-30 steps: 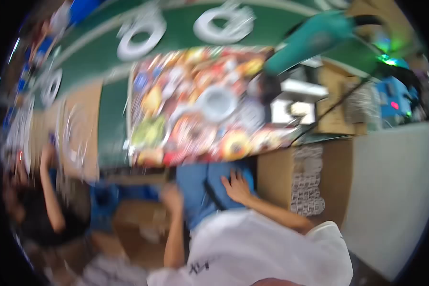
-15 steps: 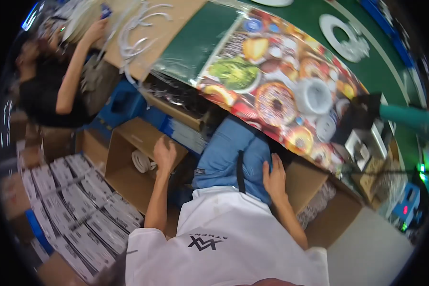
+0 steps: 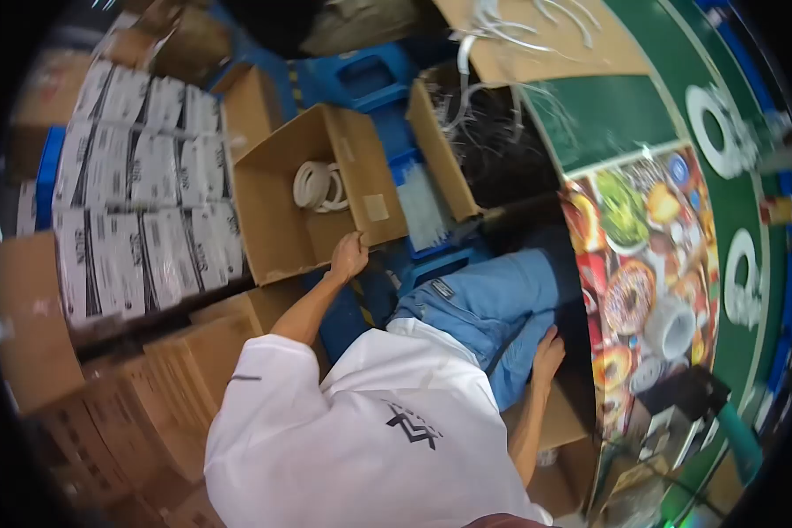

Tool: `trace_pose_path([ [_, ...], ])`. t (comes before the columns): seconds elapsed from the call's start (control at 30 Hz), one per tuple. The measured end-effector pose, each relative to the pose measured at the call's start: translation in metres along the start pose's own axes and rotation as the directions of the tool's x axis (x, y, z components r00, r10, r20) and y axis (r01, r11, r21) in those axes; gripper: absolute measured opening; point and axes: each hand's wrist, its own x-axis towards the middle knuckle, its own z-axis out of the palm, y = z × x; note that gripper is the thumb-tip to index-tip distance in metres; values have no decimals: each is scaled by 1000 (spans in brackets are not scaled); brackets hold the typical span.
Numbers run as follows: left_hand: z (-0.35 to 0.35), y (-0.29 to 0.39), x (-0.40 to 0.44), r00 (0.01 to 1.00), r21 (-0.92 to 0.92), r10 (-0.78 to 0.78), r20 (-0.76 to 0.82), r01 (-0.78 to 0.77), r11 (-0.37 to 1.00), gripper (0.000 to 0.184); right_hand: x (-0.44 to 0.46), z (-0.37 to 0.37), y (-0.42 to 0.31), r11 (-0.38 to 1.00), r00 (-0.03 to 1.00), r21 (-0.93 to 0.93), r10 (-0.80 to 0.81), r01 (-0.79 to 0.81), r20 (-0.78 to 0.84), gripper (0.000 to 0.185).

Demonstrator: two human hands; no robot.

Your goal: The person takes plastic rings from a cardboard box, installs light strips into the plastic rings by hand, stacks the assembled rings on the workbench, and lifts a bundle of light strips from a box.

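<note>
My left hand point(image 3: 349, 256) is closed on the near corner of an open cardboard box point(image 3: 282, 231), its fingers bent over the edge. Inside the box lie a few white rings point(image 3: 311, 186), loosely stacked against one another. Beside my thigh, my right hand point(image 3: 547, 355) rests against the blue jeans point(image 3: 525, 286) with its fingers apart and nothing visible in it. Right of it, on the bench, a roll of clear tape point(image 3: 671, 326) stands on a mat printed with food pictures point(image 3: 629, 295).
Rows of white printed cartons point(image 3: 141, 185) fill the left. A blue bin of pale strips point(image 3: 424, 207) sits beyond the box, near another carton point(image 3: 444, 145) of clear scraps. White rings in plastic point(image 3: 743, 277) lie on the green belt point(image 3: 722, 198). A tape dispenser point(image 3: 686, 400) stands at lower right.
My view has turned left, toward the boxes. My left hand has come to the box's edge and taken hold of it. My right hand stays beside my thigh.
</note>
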Motion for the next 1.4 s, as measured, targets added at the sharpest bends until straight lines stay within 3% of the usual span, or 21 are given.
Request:
trace_pose_path([
  [0.03,8,-25,-8,999,2,-29,-16,29,1000,39,-6,6,-2,1000,999,-5,-28,28,18,55],
  [0.1,24,-59,-19,825,-24,-553,115,559,829,43,-15,16,-1,946,986,296,-96,133,-137,54],
  [0.23,38,-63,-30,787,47,-616,-30,617,786,51,-21,-14,-25,974,993,196,-111,114,-27,50],
  [0.3,35,-43,-15,901,226,-312,-300,385,895,59,-20,-19,-25,980,990,140,-142,138,18,49],
  [0.37,33,-34,11,928,-27,-373,4,373,927,57,-19,-25,-29,978,984,109,-180,177,13,44],
  [0.4,37,-33,22,920,-44,-391,-9,390,920,57,-18,-27,-32,978,982,103,-187,184,22,42],
  [0.47,51,-38,34,831,87,-500,245,494,865,53,-17,-31,-39,972,976,99,-215,212,28,36],
  [0.57,72,-45,35,762,43,-593,260,605,795,52,-16,-38,-54,930,932,61,-362,362,-6,34],
  [0.63,83,-44,24,803,5,-574,162,581,814,47,-26,-54,-89,957,958,115,-277,268,68,32],
  [0.73,85,-45,26,835,-5,-539,110,542,840,39,-34,-64,-130,859,884,239,-467,452,7,26],
  [0.83,87,-48,22,858,-20,-504,94,508,861,34,-39,-81,-177,748,759,130,-639,651,-125,26],
  [0.9,90,-50,22,874,-24,-482,60,484,875,34,-50,-82,-194,738,906,528,-374,420,-199,29],
  [0.93,90,-51,24,882,-29,-466,63,469,883,34,-43,-82,-175,566,976,807,-210,167,-54,40],
  [0.97,91,-51,25,879,-36,-472,60,475,880,34,-41,-81,-154,567,977,805,-205,174,-68,40],
  [1.0,93,-52,23,871,-44,-487,59,490,871,34,-43,-79,-133,158,975,987,-209,-41,75,47],
  [1.03,94,-54,24,870,-51,-489,60,492,869,34,-46,-74,-115,-275,939,921,-281,-277,199,54],
  [1.1,98,-55,22,880,-93,-474,19,474,876,34,-57,-62,-74,-588,981,786,-154,-190,122,83],
  [1.23,94,-55,24,871,-91,-491,19,490,867,36,-66,-72,-54,-618,978,775,208,133,-2,92],
  [1.3,93,-59,25,885,-96,-465,20,465,880,38,-55,-84,-51,-385,943,864,49,323,-330,83],
  [1.33,97,-73,32,865,-226,-491,100,501,836,39,-44,-89,-41,-528,933,769,207,360,-295,77],
  [1.4,65,-101,45,865,-465,-457,208,498,732,37,-39,-80,-67,-545,909,733,322,406,-264,77],
])
